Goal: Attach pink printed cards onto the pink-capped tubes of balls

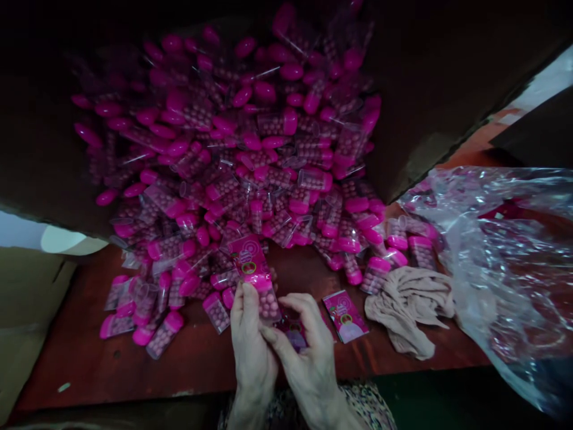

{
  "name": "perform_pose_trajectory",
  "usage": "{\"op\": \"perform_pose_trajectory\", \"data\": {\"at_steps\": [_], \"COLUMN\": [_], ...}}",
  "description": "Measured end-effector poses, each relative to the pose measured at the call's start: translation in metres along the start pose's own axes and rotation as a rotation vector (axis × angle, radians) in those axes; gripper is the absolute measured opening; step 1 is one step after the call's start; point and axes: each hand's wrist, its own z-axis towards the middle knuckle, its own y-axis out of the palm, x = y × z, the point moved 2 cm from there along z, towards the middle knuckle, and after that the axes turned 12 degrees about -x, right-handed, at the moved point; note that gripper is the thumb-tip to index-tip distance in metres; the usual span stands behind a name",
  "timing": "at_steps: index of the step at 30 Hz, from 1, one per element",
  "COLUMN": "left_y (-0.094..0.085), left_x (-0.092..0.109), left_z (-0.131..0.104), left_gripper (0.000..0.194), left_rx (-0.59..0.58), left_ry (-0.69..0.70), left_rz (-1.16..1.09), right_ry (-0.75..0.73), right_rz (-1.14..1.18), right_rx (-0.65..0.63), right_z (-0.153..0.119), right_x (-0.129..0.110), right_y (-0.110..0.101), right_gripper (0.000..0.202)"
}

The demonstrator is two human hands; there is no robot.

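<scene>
My left hand (253, 346) is closed around a small clear candy container (269, 304) of round pink candies with a pink cap. A pink printed card (248, 257) stands out above its fingers, against the capped end. My right hand (311, 346) is curled at the container's lower right, with the thumb at its bottom end and the index finger by its side. Another printed pink card (293, 330) shows between the right thumb and index finger; whether it is held or lies on the table cannot be made out. To the right, a printed card (345, 316) lies flat.
A large heap of candy containers (268, 173) spills from a dark open box (430, 89) onto the red-brown table (89, 358). Several loose ones (143, 310) lie at the left. A crumpled beige cloth (409, 304) and a clear plastic bag (505, 269) are on the right.
</scene>
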Motion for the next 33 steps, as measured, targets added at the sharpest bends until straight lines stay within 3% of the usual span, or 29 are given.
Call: {"op": "perform_pose_trajectory", "data": {"at_steps": [2,5,13,16,21,25,33], "left_y": [0.000,0.002,-0.004,-0.003,0.001,0.002,-0.009], "left_x": [0.000,0.004,0.013,0.013,0.012,0.012,0.014], "left_z": [-0.002,-0.001,0.009,0.005,-0.002,-0.005,0.002], "left_gripper": [0.031,0.026,0.029,0.027,0.023,0.024,0.031], "left_rx": [-0.022,-0.162,-0.277,-0.373,-0.524,-0.515,-0.410], "left_ry": [-0.002,0.011,0.000,-0.003,0.007,0.022,-0.050], "left_rz": [-0.035,-0.062,0.025,0.070,0.103,0.113,0.052], "right_ry": [0.052,0.123,0.071,-0.006,0.000,0.009,0.121], "right_rz": [0.065,0.124,-0.055,-0.077,-0.091,-0.065,-0.051], "right_rx": [-0.135,-0.240,-0.271,-0.280,-0.240,-0.204,-0.313], "right_z": [0.003,0.008,-0.006,-0.010,-0.013,-0.011,-0.010], "right_x": [0.002,0.004,0.003,0.000,-0.005,-0.006,0.000], "right_y": [0.003,0.002,0.000,0.000,-0.003,-0.006,-0.005], "right_gripper": [0.009,0.013,0.014,0.016,0.015,0.015,0.017]}}
